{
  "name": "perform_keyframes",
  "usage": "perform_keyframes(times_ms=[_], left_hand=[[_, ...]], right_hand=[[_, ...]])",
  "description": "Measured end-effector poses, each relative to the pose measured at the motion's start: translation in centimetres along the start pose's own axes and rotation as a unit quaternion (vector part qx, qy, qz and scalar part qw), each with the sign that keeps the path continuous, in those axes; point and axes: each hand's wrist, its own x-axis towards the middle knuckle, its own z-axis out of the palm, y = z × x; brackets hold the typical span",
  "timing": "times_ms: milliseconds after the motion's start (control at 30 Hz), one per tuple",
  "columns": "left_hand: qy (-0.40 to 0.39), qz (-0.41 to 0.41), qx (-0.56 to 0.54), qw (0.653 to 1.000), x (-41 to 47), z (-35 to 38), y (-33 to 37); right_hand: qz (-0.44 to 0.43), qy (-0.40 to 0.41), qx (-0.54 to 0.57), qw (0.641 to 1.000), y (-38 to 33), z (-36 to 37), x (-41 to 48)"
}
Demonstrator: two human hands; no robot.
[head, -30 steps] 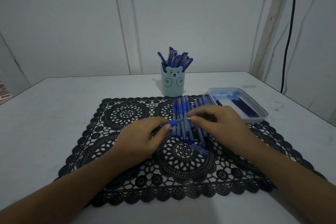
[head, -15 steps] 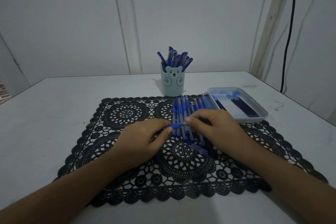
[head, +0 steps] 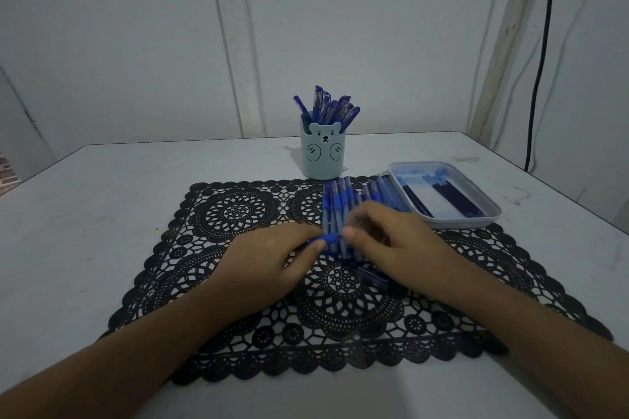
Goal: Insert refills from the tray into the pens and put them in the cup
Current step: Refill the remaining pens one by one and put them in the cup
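Pale blue plastic forms the cup (head: 321, 156), which is printed with a bear face. We see it packed with upright finished pens (head: 328, 109), their blue ends fanning above its rim. To the right of the cup and a little nearer us sits the tray (head: 492, 214), shallow and light-coloured, with dark refills (head: 456, 197) lying lengthwise on its floor. Straight in front of the cup a row of loose pens (head: 340, 201) lies side by side on the black lace mat (head: 238, 214). They have clear barrels and blue grips.

Further in front of the cup, over that row, we hold one pen (head: 328, 238) crosswise. The left hand (head: 269, 258) curls its thumb and fingers round the blue grip. The right hand (head: 391, 241) pinches the pen's right end with thumb and forefinger, its other fingers curled. Blur hides what exactly sits between those fingertips.

We count one cup, one tray, one mat and one pen in hand. The pens in the cup and in the row overlap too much for a sure count, and so do the refills.
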Motion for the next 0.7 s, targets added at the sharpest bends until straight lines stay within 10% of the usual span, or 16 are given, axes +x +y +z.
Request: perform_keyframes(times_ms=[700], left_hand=[[0.014, 0.010, 0.006, 1.000, 0.04, 0.07, 0.09]], right_hand=[[-0.023, -0.018, -0.025, 0.999, 0.33, -0.03, 0.05]])
